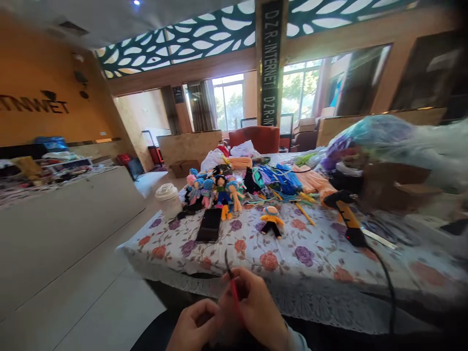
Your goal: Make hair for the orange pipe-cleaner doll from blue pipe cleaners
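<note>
Just in front of the table's near edge, my right hand (261, 304) is closed, its thumb and fingers pinching a thin red and black stem (234, 291) that looks like a pipe cleaner. The black end of this stem curves upward past the fingertips. My left hand (199, 321) is close beside it on the left, fingers curled in; whatever they hold, if anything, is hidden. Beyond the hands, a small doll (271, 222) with a yellow top and black legs lies on the flowered tablecloth (219, 253). A black phone (209, 225) lies to its left.
Several small dolls (221, 187) are grouped beside a white lidded cup (168, 200). Bundles of coloured stems (281, 178) lie behind. On the right are a yellow and black corded tool (349, 222), a cardboard box (395, 183) and plastic bags (376, 131). A red chair (254, 139) stands opposite.
</note>
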A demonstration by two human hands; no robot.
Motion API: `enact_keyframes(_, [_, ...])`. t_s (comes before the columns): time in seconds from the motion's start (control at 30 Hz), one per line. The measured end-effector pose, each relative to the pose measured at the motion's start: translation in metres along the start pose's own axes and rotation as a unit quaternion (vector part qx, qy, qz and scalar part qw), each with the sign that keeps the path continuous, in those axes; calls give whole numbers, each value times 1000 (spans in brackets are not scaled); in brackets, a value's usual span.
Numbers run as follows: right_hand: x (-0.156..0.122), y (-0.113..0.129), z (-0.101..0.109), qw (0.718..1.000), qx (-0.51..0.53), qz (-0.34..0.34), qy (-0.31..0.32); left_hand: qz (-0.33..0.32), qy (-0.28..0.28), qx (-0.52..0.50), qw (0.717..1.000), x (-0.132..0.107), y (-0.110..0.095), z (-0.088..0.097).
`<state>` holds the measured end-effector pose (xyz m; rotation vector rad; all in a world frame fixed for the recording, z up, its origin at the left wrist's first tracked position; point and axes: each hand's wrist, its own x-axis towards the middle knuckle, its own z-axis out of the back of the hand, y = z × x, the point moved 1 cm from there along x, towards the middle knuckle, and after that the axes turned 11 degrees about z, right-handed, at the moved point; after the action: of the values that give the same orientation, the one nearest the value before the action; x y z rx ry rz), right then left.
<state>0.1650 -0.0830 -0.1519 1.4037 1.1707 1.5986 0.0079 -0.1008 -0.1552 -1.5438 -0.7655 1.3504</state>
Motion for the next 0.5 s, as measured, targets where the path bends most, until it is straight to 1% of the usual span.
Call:
enact_keyframes(0.1, [-2,3,13,999,-9,19,24,3,-45,-38,998,-3,-1,1])
enact_keyframes(0.17, [-5,1,19,997,-26,23,66,5,-71,-76,995,-6,-1,1])
enact_keyframes(0.23, [-10,1,20,991,-61,8,120,0,-89,-105,991,-8,-1,2])
enact_keyframes(0.3, [-14,4,16,980,-114,-13,163,-10,-100,-123,987,-13,-2,7])
enact_keyframes(0.37, [-17,7,7,967,-170,-27,188,-14,-107,-142,984,-20,-4,15])
enact_keyframes(0.5, [-13,11,-18,947,-237,-9,215,-3,-139,-183,973,-38,-1,38])
